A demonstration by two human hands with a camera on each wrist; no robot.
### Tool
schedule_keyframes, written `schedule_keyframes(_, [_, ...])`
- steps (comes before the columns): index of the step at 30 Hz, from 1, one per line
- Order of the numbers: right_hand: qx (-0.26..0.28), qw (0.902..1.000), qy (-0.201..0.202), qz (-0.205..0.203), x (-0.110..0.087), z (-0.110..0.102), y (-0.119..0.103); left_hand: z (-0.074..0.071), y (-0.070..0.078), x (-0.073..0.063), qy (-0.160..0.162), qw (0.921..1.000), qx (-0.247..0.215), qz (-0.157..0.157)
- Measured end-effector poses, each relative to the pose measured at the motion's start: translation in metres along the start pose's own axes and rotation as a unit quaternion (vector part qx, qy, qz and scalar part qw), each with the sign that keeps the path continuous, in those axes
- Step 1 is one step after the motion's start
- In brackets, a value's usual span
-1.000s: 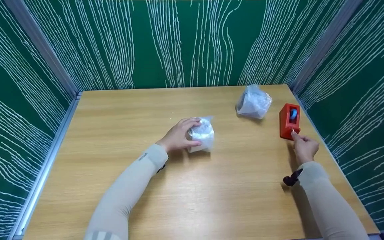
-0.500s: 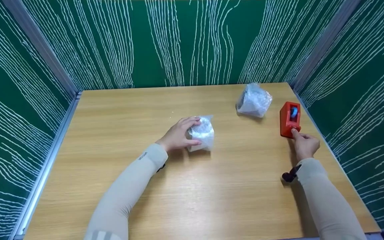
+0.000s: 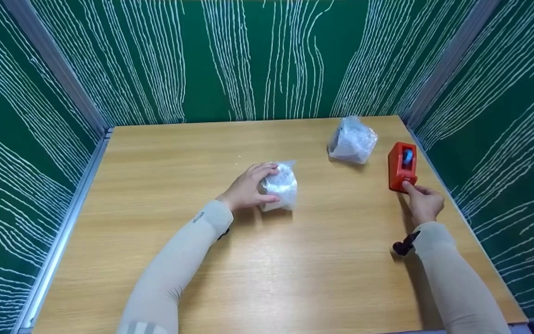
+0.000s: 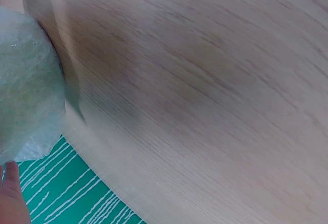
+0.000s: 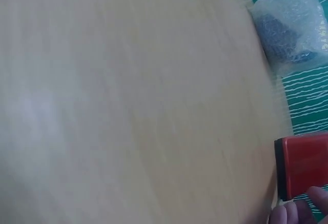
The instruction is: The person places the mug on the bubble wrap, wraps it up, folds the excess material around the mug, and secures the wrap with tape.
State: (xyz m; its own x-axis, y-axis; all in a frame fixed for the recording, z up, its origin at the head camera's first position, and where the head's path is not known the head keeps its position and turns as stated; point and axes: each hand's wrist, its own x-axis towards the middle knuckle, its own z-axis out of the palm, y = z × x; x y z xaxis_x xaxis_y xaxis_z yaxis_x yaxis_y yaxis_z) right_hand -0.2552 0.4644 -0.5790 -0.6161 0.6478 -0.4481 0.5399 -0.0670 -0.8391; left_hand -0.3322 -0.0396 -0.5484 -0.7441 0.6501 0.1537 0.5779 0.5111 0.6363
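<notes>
My left hand (image 3: 247, 188) grips a bubble-wrapped bundle (image 3: 283, 186) standing on the table, thumb at the near side and fingers over the far side. What the wrap encloses cannot be made out. In the left wrist view the same bundle (image 4: 28, 85) appears at the left edge, a fingertip below it. At the right, my right hand (image 3: 425, 204) has its thumb and curled fingers at the front end of a red tape dispenser (image 3: 394, 174), pinching at the tape end; the tape there is mostly hidden. A blue tape roll (image 3: 407, 157) sits inside the dispenser.
A second bubble-wrapped bundle (image 3: 354, 141) stands near the back right; something dark shows through its wrap (image 5: 287, 37) in the right wrist view. Green panels (image 3: 267, 60) with white lines enclose the wooden table (image 3: 155, 167) at the back and sides.
My right thumb has settled down onto the front end of the dispenser, covering the small bit of tape seen there earlier. The left hand and both bundles stay in place.
</notes>
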Motion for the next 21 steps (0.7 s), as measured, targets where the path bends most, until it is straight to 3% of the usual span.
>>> schedule_keyframes(5, [-0.05,0.9953,0.013,-0.082,0.0006,0.0012,0.0073,0.0005,0.0001,0.0001,0.003,1.0,-0.006,-0.001])
schedule_keyframes(11, [-0.08,0.9866,0.013,-0.142,0.0005,0.0064,0.0051,-0.0006,0.0007,-0.0013,0.005,0.9999,-0.01,-0.011])
schedule_keyframes(21, [-0.071,0.986,0.011,-0.151,0.0046,0.009,0.0018,-0.0004,0.001,-0.0005,-0.002,0.9998,-0.015,-0.009])
